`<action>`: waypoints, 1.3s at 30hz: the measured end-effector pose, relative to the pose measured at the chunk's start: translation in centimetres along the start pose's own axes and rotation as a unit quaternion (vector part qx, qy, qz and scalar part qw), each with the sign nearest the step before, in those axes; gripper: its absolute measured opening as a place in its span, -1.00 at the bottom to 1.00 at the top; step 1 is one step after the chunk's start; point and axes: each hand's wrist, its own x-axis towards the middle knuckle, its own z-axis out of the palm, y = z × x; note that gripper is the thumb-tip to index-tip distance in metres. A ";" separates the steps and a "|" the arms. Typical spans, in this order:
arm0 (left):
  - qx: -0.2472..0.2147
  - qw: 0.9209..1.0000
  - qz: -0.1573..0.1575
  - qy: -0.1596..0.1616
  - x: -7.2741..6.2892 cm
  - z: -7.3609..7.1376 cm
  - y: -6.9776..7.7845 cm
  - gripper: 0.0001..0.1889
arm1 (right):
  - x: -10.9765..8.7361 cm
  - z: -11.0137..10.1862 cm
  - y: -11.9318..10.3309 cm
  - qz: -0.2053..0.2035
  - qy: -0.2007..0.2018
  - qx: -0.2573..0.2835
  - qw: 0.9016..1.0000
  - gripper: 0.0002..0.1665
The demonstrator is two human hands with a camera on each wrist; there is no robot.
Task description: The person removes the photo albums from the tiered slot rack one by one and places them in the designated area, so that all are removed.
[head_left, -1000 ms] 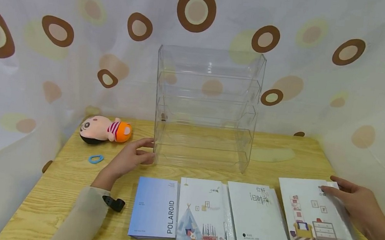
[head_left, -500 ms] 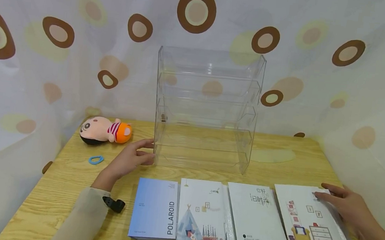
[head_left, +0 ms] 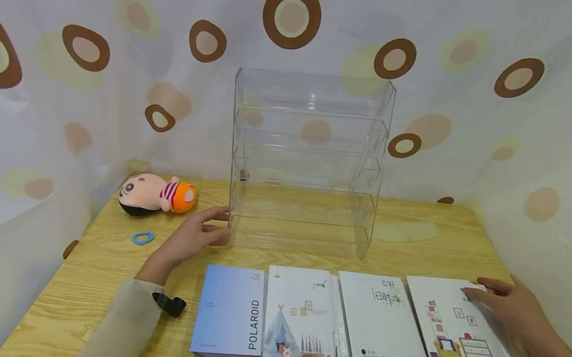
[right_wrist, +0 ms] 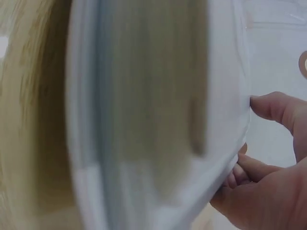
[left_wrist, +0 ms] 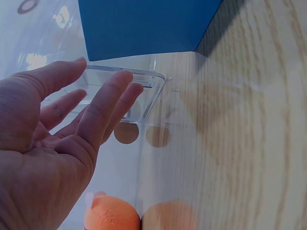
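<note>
At the right end of the row, my right hand (head_left: pixel 518 316) pinches the upper right part of a white photo album (head_left: pixel 446 309) printed with an armchair and drawers. In the right wrist view its thumb (right_wrist: pixel 273 108) meets the cover and the fingers are partly hidden at the edge. My left hand (head_left: pixel 189 241) rests with relaxed fingers at the lower left side of a clear tiered rack (head_left: pixel 301 230). In line on the table lie a blue POLAROID album (head_left: pixel 229 311), a tent-print album (head_left: pixel 300 295) and a white album with dark lettering (head_left: pixel 380 325).
A plush doll (head_left: pixel 157 194) lies at the back left, with a small blue ring (head_left: pixel 143 238) in front of it. A patterned sheet (head_left: pixel 298 47) hangs behind the wooden table (head_left: pixel 62 300). The blue album (left_wrist: pixel 144 28) shows beside the left hand in its wrist view.
My right hand has brought the rightmost album toward me and slightly left, beside the lettered album. The left hand and the rack stay where they were.
</note>
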 end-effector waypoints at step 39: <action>0.050 0.998 -0.002 0.032 -0.9 -0.9 -0.3 -0.35 | -0.6 0.3 -1.1 -0.030 0.034 -0.051 0.998 0.17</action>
